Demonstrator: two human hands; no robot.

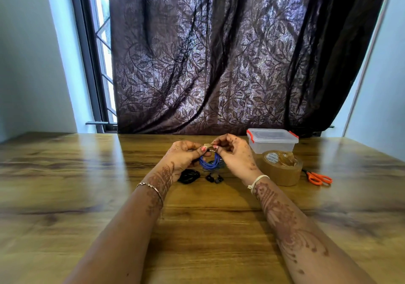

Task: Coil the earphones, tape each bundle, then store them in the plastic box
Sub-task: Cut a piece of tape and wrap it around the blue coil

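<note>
Readable text: none | Tape roll (281,170), sitting at 4 o'clock from the view's centre: its white label (271,157) is showing reddish print, too small and blurred to read.

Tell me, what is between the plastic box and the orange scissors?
The brown tape roll, lying flat on the table; the head view shows it.

Wood-grain worktop (65,185). Dark leaf-patterned curtain (219,53) hangs behind its far edge. Window (103,42) with diagonal grille shows uncovered near the far left corner. Pale walls (26,53) either side.
</note>
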